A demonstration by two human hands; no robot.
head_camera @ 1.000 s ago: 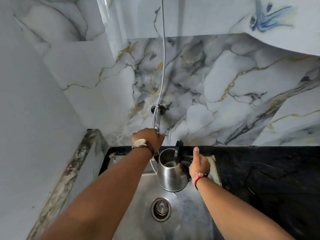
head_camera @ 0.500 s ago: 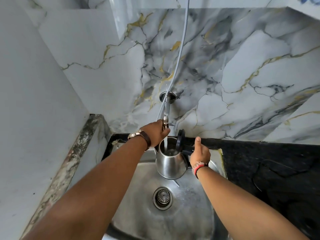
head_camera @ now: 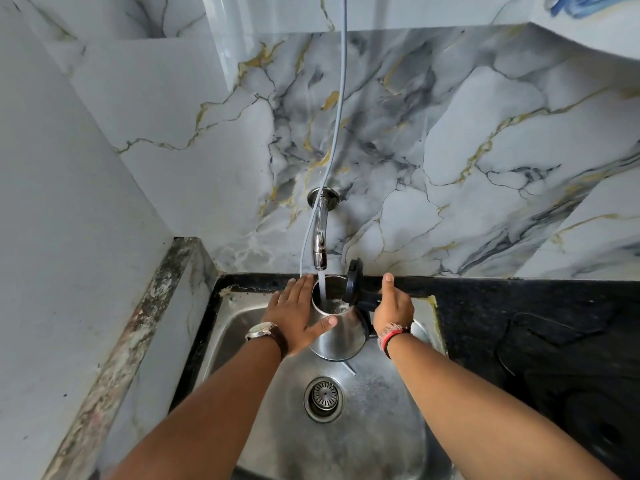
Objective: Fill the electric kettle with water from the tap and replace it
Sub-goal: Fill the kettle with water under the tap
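Two hands on steel electric kettle point(head_camera: 337, 329) under tap point(head_camera: 319, 249) w/ lid up: right hand point(head_camera: 393, 306) gripping handle, left hand point(head_camera: 298, 315) flat, open on body; keep mouth centred under stream, don't overfill.

Home kitchen corner, stainless steel sink point(head_camera: 242, 327) with round drain strainer point(head_camera: 323, 396) set into a black stone tabletop point(head_camera: 519, 317), chrome tap point(head_camera: 320, 233) from a marble-patterned wall point(head_camera: 450, 150) running water, steel electric kettle point(head_camera: 337, 332) under it
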